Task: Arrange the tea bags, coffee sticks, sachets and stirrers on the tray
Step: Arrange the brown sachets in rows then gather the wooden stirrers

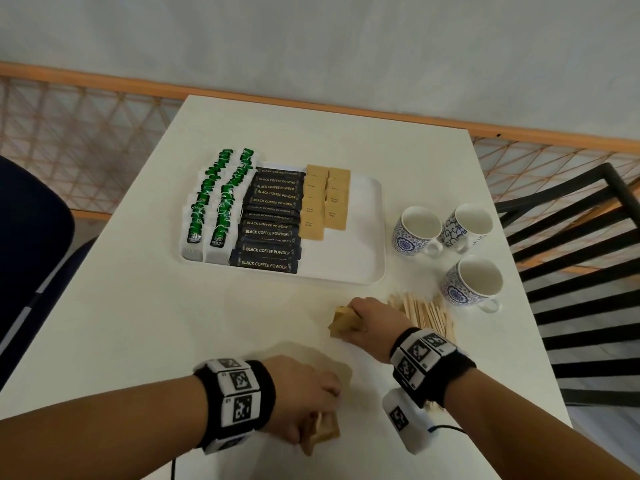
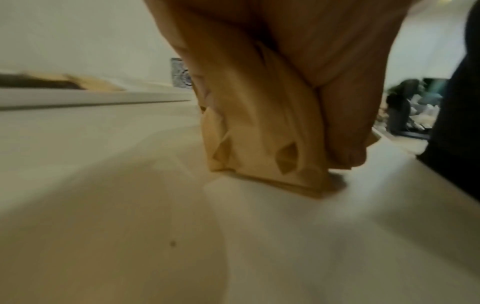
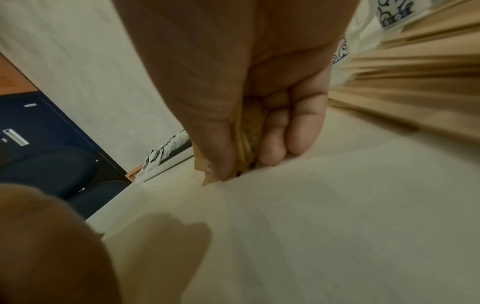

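The person is gathering the last brown sachets off the table (image 1: 138, 341), a small bunch in each hand. The left hand (image 1: 304, 393) is curling its fingers round a few sachets (image 2: 262, 148) and standing them on edge against the tabletop near the front edge. The right hand (image 1: 370, 320) is pinching its own bunch (image 1: 343, 322) between thumb and curled fingers (image 3: 306, 123), just beside the pile of wooden stirrers (image 1: 426, 313).

To do this step well, each bunch probably wants tapping square on the table first — the sachets are sitting skewed in both grips, corners splaying — and then laying down as a third overlapping column, in the same direction as the two columns of sachets (image 1: 325, 202) already lying on the tray (image 1: 367, 265). The bare strip on the tray's right side looks like the place, with room to be left for the stirrers.

The sachets are flat squares of plain tan paper, thin and crumpling easily. On the tray they are lying shingled, small dark print facing up, beside the black coffee sticks (image 1: 270, 220) and the green-and-white tea bags (image 1: 214, 202) at the left.
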Demonstrator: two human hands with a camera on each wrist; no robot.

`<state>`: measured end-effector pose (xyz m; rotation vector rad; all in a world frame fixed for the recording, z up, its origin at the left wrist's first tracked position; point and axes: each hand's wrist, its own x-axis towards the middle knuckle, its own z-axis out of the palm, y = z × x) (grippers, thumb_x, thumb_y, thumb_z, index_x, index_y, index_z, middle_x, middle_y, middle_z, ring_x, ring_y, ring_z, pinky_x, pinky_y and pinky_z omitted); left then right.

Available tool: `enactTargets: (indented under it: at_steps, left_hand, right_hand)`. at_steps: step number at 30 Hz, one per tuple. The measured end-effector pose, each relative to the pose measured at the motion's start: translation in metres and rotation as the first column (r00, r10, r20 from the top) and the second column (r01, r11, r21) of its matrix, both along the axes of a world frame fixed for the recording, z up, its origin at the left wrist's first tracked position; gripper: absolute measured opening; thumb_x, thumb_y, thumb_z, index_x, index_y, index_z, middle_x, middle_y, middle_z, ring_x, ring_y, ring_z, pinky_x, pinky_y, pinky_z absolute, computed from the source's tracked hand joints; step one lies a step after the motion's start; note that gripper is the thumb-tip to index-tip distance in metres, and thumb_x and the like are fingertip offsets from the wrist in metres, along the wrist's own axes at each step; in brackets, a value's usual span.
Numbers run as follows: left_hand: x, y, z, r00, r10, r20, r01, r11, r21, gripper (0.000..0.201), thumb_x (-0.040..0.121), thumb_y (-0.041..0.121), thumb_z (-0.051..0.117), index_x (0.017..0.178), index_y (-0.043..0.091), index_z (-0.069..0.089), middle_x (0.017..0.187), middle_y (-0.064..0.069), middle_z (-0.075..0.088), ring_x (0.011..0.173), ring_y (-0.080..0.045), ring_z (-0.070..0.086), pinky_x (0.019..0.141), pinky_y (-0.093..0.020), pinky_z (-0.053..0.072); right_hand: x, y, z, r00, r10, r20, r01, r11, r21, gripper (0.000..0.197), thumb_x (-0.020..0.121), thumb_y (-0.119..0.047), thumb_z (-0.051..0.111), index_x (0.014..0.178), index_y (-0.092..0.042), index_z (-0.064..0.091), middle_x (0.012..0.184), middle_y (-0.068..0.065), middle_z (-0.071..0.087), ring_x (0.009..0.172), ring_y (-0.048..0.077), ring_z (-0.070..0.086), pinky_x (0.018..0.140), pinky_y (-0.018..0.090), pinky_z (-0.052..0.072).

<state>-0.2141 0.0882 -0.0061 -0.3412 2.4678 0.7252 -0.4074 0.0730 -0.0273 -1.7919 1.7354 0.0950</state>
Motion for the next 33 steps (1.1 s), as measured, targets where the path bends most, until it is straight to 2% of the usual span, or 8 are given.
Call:
enactTargets:
  at_steps: [4, 8, 15, 21, 25, 28, 31, 33]
  left_hand:
    - [-0.003, -0.004, -0.001, 1.000, 0.006, 0.012, -0.005, 0.994, -0.113, 0.047, 0.084, 0.025, 0.064, 0.127, 0.017, 0.047, 0.133, -0.004, 0.041, 0.108, -0.031, 0.050, 0.077, -0.038, 0.043]
    - [-0.005, -0.019, -0.001, 0.980, 0.193, 0.050, -0.182, 0.968, -0.171, 0.055, 0.084, 0.029, 0.064, 0.132, 0.021, 0.039, 0.131, -0.004, 0.043, 0.112, -0.029, 0.050, 0.080, -0.034, 0.040]
    - [0.007, -0.053, -0.004, 0.767, 0.632, 0.110, -0.637, 0.771, 0.015, 0.047, 0.077, 0.030, 0.069, 0.113, 0.040, 0.042, 0.111, 0.009, 0.053, 0.091, -0.018, 0.064, 0.077, -0.034, 0.057]
    - [0.001, -0.063, -0.006, 0.782, 0.617, 0.091, -0.610, 0.787, -0.099, 0.042, 0.076, 0.037, 0.066, 0.111, 0.027, 0.045, 0.114, 0.006, 0.032, 0.087, -0.024, 0.059, 0.077, -0.036, 0.053]
    - [-0.007, -0.060, -0.006, 0.788, 0.615, 0.017, -0.613, 0.787, -0.064, 0.040, 0.080, 0.031, 0.060, 0.115, 0.026, 0.042, 0.113, 0.007, 0.044, 0.089, -0.020, 0.059, 0.068, -0.027, 0.044]
    - [-0.011, -0.060, -0.002, 0.776, 0.630, 0.027, -0.630, 0.776, -0.009, 0.028, 0.083, 0.025, 0.058, 0.110, 0.022, 0.051, 0.086, 0.009, 0.056, 0.072, -0.014, 0.060, 0.059, -0.022, 0.047]
    - [-0.005, -0.066, -0.003, 0.767, 0.641, 0.026, -0.641, 0.767, 0.004, 0.018, 0.085, 0.027, 0.058, 0.101, 0.019, 0.059, 0.087, 0.007, 0.059, 0.076, -0.014, 0.060, 0.074, -0.027, 0.051]
    - [0.004, -0.072, -0.009, 0.677, 0.736, -0.011, -0.733, 0.676, 0.082, 0.015, 0.084, 0.035, 0.063, 0.096, 0.026, 0.060, 0.100, 0.006, 0.060, 0.093, -0.017, 0.060, 0.085, -0.031, 0.050]
  right_hand:
    - [0.000, 0.002, -0.003, 1.000, 0.002, -0.010, -0.002, 1.000, -0.010, 0.038, 0.084, -0.050, 0.060, 0.110, -0.024, 0.049, 0.104, -0.003, 0.050, 0.095, 0.022, 0.054, 0.077, 0.030, 0.041]
    - [0.000, 0.002, -0.005, 1.000, 0.001, -0.003, -0.001, 1.000, -0.020, 0.037, 0.084, -0.047, 0.059, 0.112, -0.025, 0.048, 0.106, -0.002, 0.052, 0.097, 0.023, 0.056, 0.078, 0.031, 0.043]
    - [0.003, 0.007, -0.004, 0.992, -0.036, 0.122, 0.046, 0.996, -0.080, 0.040, 0.091, -0.038, 0.053, 0.123, -0.020, 0.038, 0.119, 0.000, 0.053, 0.090, 0.020, 0.055, 0.075, 0.029, 0.042]
    - [0.014, 0.000, -0.003, 0.987, -0.039, 0.155, 0.047, 0.998, -0.049, 0.040, 0.091, -0.033, 0.051, 0.127, -0.019, 0.043, 0.118, 0.003, 0.045, 0.095, 0.025, 0.055, 0.084, 0.032, 0.045]
    - [0.024, -0.006, -0.007, 0.990, -0.043, 0.133, 0.044, 0.999, -0.009, 0.045, 0.085, -0.035, 0.038, 0.126, -0.018, 0.045, 0.120, 0.003, 0.044, 0.098, 0.023, 0.050, 0.091, 0.037, 0.045]
    - [0.025, -0.009, -0.005, 0.991, -0.006, 0.134, 0.013, 0.999, -0.052, 0.034, 0.093, -0.025, 0.041, 0.125, -0.013, 0.048, 0.123, 0.003, 0.047, 0.109, 0.022, 0.045, 0.091, 0.027, 0.039]
    - [0.012, -0.012, 0.000, 0.967, -0.139, 0.213, 0.158, 0.985, -0.074, 0.027, 0.088, -0.024, 0.053, 0.114, -0.022, 0.055, 0.113, -0.001, 0.055, 0.101, 0.021, 0.055, 0.084, 0.029, 0.044]
    - [0.003, -0.014, 0.002, 0.944, -0.212, 0.252, 0.243, 0.965, -0.100, 0.014, 0.082, -0.029, 0.057, 0.096, -0.028, 0.059, 0.095, -0.007, 0.063, 0.088, 0.016, 0.061, 0.079, 0.033, 0.050]
